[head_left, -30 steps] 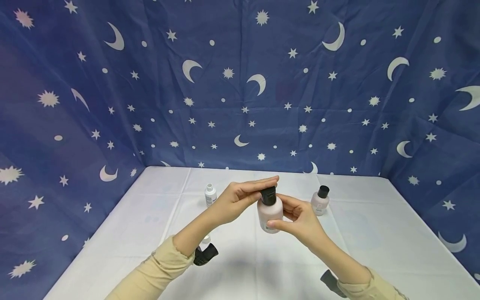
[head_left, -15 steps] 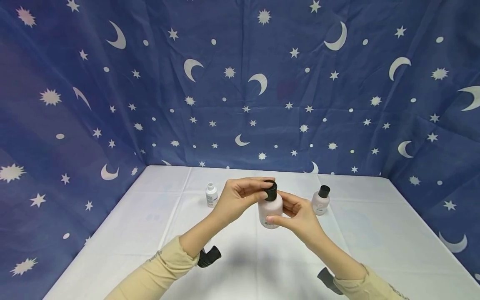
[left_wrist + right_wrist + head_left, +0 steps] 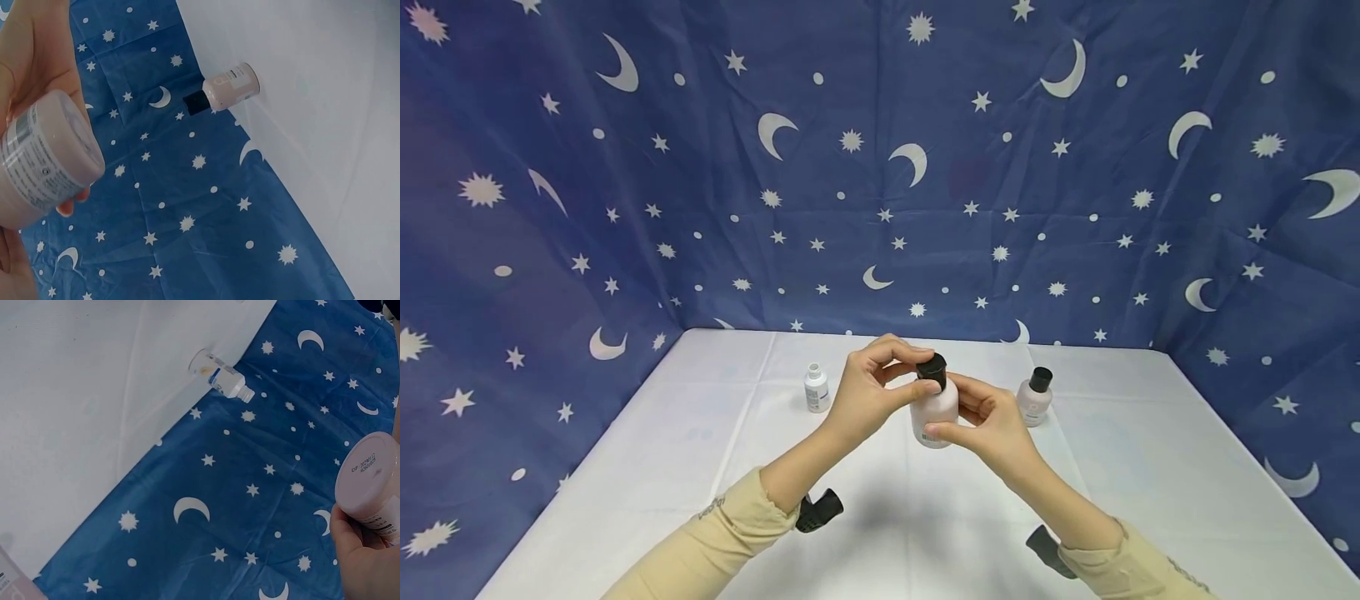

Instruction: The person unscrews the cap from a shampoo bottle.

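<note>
A pale pink bottle point(image 3: 934, 414) is held above the white table point(image 3: 700, 450), near its middle. My right hand point(image 3: 967, 417) grips its body from the right, thumb in front. My left hand point(image 3: 919, 372) pinches its black cap point(image 3: 932, 365) between thumb and fingers; the cap sits tilted on the neck. The bottle's round base point(image 3: 49, 153) fills the left wrist view's left side, and the base point(image 3: 369, 478) shows again in the right wrist view with my right fingers point(image 3: 359, 553) below it.
A second pink bottle with a black cap point(image 3: 1034, 397) stands right of my hands and also appears as the bottle point(image 3: 229, 87). A small white uncapped bottle point(image 3: 816, 388) stands to the left, seen too point(image 3: 220, 374). Blue star-and-moon cloth point(image 3: 880, 167) walls the table.
The left fingers have shifted round the black cap, which now sits tilted instead of straight. Both hands and the bottle have risen slightly in the view.
</note>
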`<state>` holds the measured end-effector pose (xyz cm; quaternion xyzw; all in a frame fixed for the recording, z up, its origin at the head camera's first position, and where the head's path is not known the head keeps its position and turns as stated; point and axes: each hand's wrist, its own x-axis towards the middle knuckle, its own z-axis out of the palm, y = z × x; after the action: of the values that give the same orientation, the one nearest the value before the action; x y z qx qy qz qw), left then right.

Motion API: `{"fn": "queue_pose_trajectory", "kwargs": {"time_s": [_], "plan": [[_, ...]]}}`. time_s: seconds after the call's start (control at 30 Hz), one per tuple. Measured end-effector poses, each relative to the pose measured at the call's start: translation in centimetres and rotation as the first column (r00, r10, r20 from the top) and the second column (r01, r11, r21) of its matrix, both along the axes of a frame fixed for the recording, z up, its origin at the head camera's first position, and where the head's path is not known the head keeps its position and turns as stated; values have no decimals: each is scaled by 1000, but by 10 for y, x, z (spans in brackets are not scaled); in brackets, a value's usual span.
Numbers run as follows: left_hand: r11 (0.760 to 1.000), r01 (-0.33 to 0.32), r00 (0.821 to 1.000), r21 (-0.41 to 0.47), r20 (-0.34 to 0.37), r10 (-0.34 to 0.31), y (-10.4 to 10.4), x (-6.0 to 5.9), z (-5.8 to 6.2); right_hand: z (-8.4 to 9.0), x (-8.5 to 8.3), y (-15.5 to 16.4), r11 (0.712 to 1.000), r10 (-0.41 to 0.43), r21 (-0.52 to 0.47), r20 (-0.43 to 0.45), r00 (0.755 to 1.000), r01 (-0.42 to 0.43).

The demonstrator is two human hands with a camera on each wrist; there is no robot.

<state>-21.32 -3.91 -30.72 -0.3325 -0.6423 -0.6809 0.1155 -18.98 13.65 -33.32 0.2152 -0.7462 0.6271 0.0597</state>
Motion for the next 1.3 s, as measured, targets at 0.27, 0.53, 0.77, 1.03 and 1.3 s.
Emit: {"fn": "queue_pose_trajectory", "kwargs": {"time_s": [0.27, 0.53, 0.77, 1.03, 1.3], "plan": [[997, -73, 997, -29, -10, 73, 7, 3, -2, -1, -2, -2, 1000, -6, 8, 21, 1000, 6], [991, -110, 993, -70, -54, 107, 15, 3, -5, -2, 0, 4, 1000, -10, 15, 5, 1000, 10], [990, -25, 998, -138, -58, 17, 9, 3, -5, 0, 3, 3, 1000, 7, 16, -11, 1000, -6], [945, 206, 972, -253, -57, -227, -10, -1, -4, -1, 5, 4, 999, -16, 36, 40, 999, 14], [881, 329, 942, -339, 50, -332, -24, -5, -5, -3, 4, 4, 999, 4, 54, 49, 999, -7]]}}
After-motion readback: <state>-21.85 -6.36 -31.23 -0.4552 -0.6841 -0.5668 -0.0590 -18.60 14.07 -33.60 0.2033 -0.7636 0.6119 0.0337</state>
